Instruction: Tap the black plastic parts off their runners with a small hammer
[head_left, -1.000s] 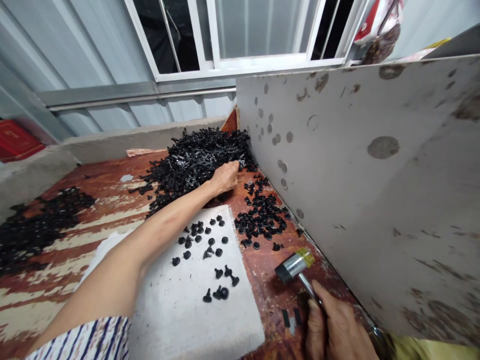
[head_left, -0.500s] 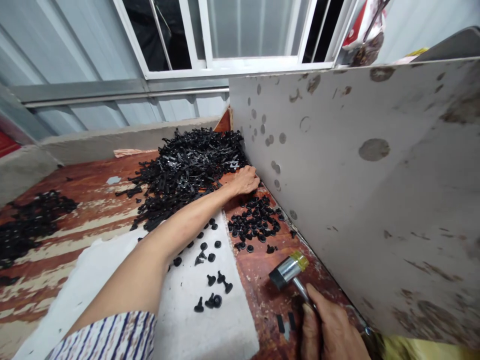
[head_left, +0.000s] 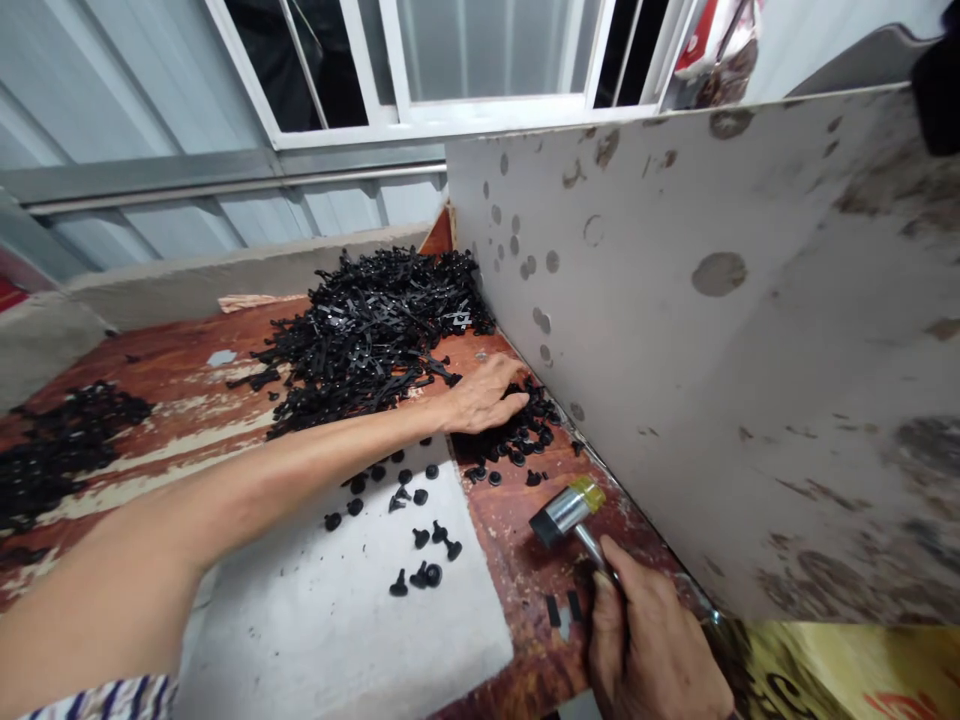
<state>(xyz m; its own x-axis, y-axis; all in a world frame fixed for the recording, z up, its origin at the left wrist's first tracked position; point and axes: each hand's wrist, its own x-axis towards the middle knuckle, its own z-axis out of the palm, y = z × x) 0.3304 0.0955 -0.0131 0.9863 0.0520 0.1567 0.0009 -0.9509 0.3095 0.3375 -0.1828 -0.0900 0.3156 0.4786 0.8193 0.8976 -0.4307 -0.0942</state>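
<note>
My left hand (head_left: 487, 394) reaches across to a small heap of black round-headed plugs (head_left: 517, 440). Its thumb and fingers are apart, over the upper part of the heap; the fingertips are partly lost against the dark pieces. At the lower right my right hand (head_left: 652, 635) is closed round the handle of a mallet (head_left: 568, 511) with a metal body, one black face and one yellow face. The mallet's head sits just above or on the red-brown tabletop. More black plugs (head_left: 425, 575) lie scattered on a white cloth (head_left: 337, 630) beneath my left forearm.
A large pile of black strip-like parts (head_left: 375, 320) stands at the back, and a smaller dark pile (head_left: 67, 440) at the left. A tall stained grey panel (head_left: 637, 350) walls off the right side. Two small dark strips (head_left: 564, 608) lie near my right hand.
My left hand has come nearer from the edge of the large pile to the small heap of plugs, its fingers spreading. My right hand still holds the mallet. The view has shifted slightly.
</note>
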